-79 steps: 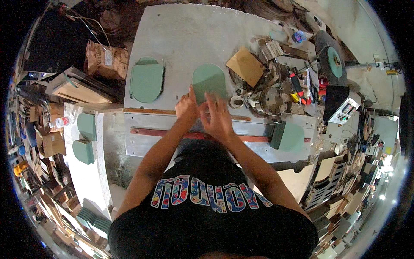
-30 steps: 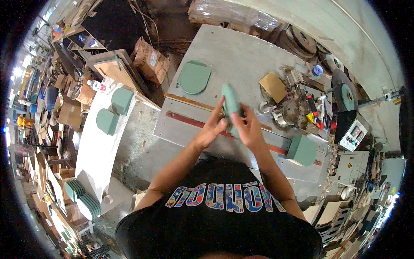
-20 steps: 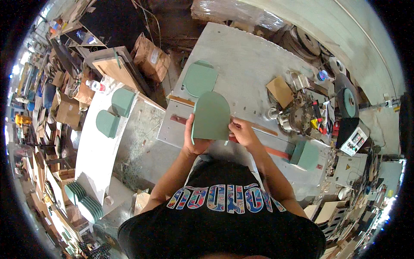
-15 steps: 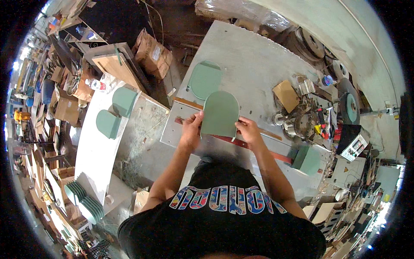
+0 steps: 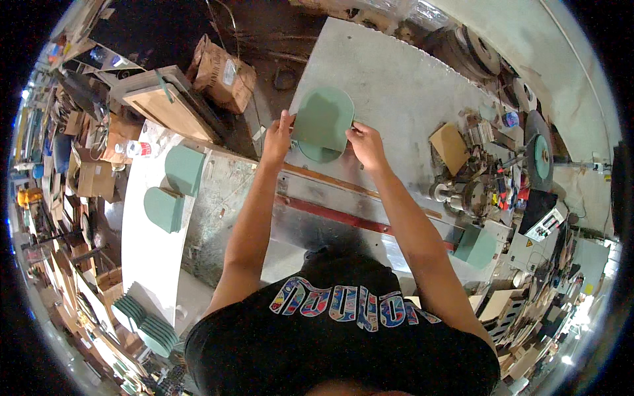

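Between my hands is a green panel (image 5: 325, 115) with one rounded end, held over the far left part of the grey table (image 5: 389, 86). My left hand (image 5: 277, 137) grips its left edge with the thumb pointing up. On the opposite edge, my right hand (image 5: 366, 142) pinches the panel between thumb and fingers. A second green panel (image 5: 319, 155) lies on the table under the held one, only its near curved end showing. Whether the two panels touch, I cannot tell.
A wooden strip (image 5: 330, 178) and a red bar (image 5: 330, 212) cross the table's near side. Another green piece (image 5: 477, 247) stands at the right. Green panels (image 5: 163, 208) rest on a white board (image 5: 148, 257) at left, with ribbed green stacks (image 5: 156, 333) below. Metal machinery (image 5: 465, 191) sits at right.
Both hands have carried the held panel forward and slightly left, from the table's near edge to above the panel lying there. My arms are stretched further out.
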Demonstrator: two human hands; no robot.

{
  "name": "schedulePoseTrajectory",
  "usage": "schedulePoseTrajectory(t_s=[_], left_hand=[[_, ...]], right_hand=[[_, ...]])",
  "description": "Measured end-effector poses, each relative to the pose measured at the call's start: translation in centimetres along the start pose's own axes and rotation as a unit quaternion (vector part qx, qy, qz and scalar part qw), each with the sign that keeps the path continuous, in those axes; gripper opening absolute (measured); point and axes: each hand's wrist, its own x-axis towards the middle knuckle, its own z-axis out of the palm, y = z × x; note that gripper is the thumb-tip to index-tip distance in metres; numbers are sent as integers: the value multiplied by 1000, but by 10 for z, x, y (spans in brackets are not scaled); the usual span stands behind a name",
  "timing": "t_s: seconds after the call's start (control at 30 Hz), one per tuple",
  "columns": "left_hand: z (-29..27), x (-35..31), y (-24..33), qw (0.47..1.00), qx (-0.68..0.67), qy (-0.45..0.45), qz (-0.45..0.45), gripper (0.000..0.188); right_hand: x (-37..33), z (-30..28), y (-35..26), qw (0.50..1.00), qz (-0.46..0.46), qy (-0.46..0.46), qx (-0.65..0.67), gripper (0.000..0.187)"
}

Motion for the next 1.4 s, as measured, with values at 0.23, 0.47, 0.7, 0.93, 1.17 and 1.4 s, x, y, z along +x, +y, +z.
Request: schedulePoseTrajectory(t_s=[0.23, 0.47, 0.7, 0.93, 1.17, 1.4], left_hand=[[-5, 33, -40, 999, 2, -17, -49, 84], [0, 32, -37, 999, -6, -31, -28, 81], [1, 27, -26, 1000, -3, -15, -21, 78], [2, 28, -33, 997, 36, 22, -62, 81], [3, -11, -34, 907, 291, 172, 250, 45], [80, -116, -21, 900, 238, 68, 359, 33]], right_hand=[[24, 9, 26, 991, -3, 6, -134, 45], [17, 13, 18, 963, -42, 46, -261, 45], [12, 18, -2, 973, 14, 57, -224, 46], [7, 15, 1, 979, -4, 63, -194, 44], [-68, -23, 17, 991, -55, 13, -122, 39], [-190, -62, 51, 982, -15, 33, -186, 39]])
